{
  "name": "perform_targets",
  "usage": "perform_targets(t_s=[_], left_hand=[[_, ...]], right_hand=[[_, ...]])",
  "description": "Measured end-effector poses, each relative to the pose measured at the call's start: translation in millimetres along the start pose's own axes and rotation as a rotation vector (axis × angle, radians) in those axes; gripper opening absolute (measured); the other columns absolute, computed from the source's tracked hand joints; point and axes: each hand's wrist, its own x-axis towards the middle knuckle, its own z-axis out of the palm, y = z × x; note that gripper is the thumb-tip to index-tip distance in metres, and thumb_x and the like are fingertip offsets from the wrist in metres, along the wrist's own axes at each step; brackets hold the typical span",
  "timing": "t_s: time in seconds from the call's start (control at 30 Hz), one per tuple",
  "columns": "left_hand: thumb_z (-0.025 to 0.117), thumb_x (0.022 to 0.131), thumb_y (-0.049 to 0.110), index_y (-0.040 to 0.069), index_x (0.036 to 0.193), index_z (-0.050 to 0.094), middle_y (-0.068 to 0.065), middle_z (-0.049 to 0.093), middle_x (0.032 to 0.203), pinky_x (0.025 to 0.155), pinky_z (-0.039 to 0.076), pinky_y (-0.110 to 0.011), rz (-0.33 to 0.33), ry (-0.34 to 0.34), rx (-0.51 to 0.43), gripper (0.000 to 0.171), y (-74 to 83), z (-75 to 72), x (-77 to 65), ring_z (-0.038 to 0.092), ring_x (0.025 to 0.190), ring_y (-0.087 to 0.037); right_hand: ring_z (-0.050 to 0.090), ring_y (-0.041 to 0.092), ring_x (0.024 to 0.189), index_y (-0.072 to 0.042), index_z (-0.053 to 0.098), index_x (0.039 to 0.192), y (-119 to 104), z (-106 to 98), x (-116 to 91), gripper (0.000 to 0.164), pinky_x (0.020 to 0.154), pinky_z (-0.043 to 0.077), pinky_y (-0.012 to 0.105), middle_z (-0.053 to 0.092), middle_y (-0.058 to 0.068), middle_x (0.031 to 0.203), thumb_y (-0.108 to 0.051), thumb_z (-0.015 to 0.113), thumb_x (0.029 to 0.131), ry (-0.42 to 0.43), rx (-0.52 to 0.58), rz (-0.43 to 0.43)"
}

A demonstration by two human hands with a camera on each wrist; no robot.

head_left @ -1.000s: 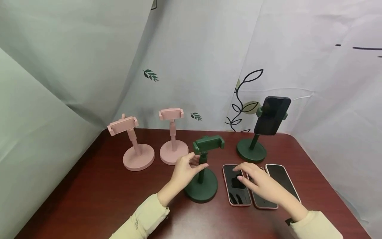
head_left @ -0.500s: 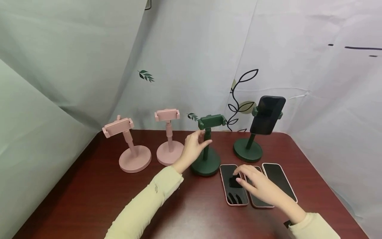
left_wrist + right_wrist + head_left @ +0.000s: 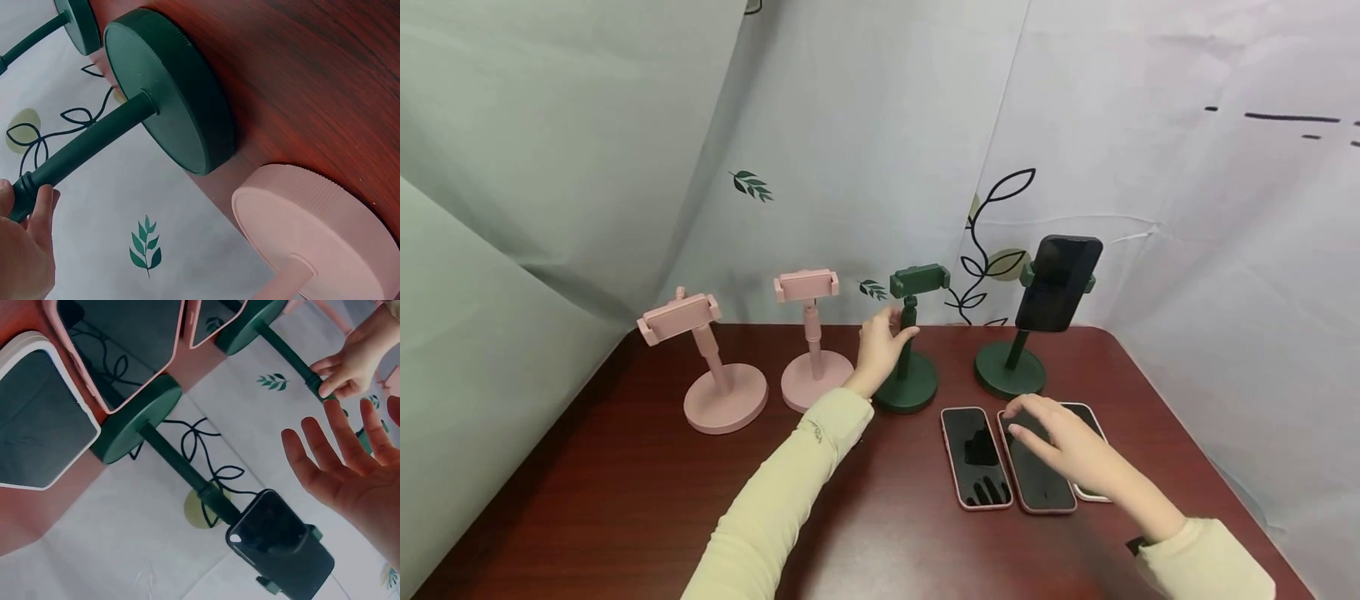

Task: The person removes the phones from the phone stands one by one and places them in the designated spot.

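Note:
In the head view my left hand [image 3: 878,348] grips the upper post of a green phone stand [image 3: 912,390], which stands upright at the back with its clamp unfilled. The left wrist view shows thumb and fingers round the collar of the post [image 3: 87,147], well above the round base. My right hand [image 3: 1075,448] hovers over the phones with its fingers spread, holding nothing. Beneath it lies a pink-edged phone [image 3: 1041,483], and a second pink-edged phone [image 3: 973,458] is to its left. A white-edged phone [image 3: 1086,414] is partly hidden behind the hand.
Two pink phone stands [image 3: 726,400] [image 3: 817,375] are on the left of the dark red table [image 3: 625,500]. Another green stand [image 3: 1011,371], at the back right, holds a black phone [image 3: 1060,283]. A pale curtain [image 3: 880,125] hangs behind the table.
My left hand has moved the green stand back across the table, level with the other stands. The right hand has shifted slightly right, from the left phone to over the middle one.

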Motion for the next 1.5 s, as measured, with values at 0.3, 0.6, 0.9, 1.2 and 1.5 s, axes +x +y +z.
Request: perform_targets(t_s=[0.3, 0.6, 0.9, 1.2, 1.5], left_hand=[[0.068, 0.082, 0.044, 0.006, 0.096, 0.066, -0.009, 0.070, 0.086, 0.072, 0.053, -0.039, -0.055, -0.147, 0.376, 0.041, 5.7, -1.2, -9.5, 0.068, 0.081, -0.026], [0.054, 0.096, 0.032, 0.004, 0.116, 0.064, -0.010, 0.068, 0.114, 0.088, 0.051, -0.032, 0.129, -0.622, 0.333, 0.036, 56.2, 6.4, 0.0, 0.064, 0.104, -0.022], [0.036, 0.100, 0.006, 0.006, 0.149, 0.019, -0.011, 0.026, 0.154, 0.097, 0.039, -0.015, 0.209, -0.538, -0.207, 0.052, 115.0, 45.5, 21.2, 0.058, 0.111, -0.010], [0.036, 0.098, -0.001, 0.000, 0.148, 0.015, -0.011, 0.013, 0.157, 0.113, 0.022, -0.019, 0.145, -0.548, -0.316, 0.054, 124.6, 59.0, 25.4, 0.018, 0.144, -0.014], [0.035, 0.100, 0.000, 0.006, 0.150, 0.009, -0.005, 0.003, 0.159, 0.112, 0.026, -0.022, 0.135, -0.559, -0.484, 0.057, 122.7, 40.0, 18.5, 0.025, 0.142, -0.019]], right_hand=[[0.059, 0.005, 0.079, -0.003, 0.054, 0.114, 24, -10, 11, 0.024, 0.064, 0.050, 0.026, 0.065, 0.009, 0.096, -0.008, 0.059, 0.091, 0.194, 0.046, 0.160], [0.050, -0.012, 0.094, 0.007, 0.036, 0.138, 59, -48, 43, 0.042, 0.070, 0.042, 0.002, 0.054, -0.011, 0.112, -0.013, 0.034, 0.101, 0.570, 0.386, 0.468], [0.064, 0.004, 0.097, -0.008, 0.043, 0.140, 61, -52, 95, 0.040, 0.066, 0.050, 0.016, 0.067, -0.002, 0.114, -0.018, 0.034, 0.102, 0.863, 1.264, 0.524], [0.059, 0.006, 0.057, -0.008, 0.068, 0.088, 73, -55, 101, 0.026, 0.059, 0.051, 0.017, 0.068, 0.000, 0.073, -0.002, 0.044, 0.096, 0.918, 1.497, 0.377], [0.066, 0.011, 0.065, -0.003, 0.067, 0.087, 58, -59, 99, 0.021, 0.062, 0.054, 0.020, 0.069, 0.005, 0.076, 0.001, 0.048, 0.092, 0.836, 1.593, 0.233]])
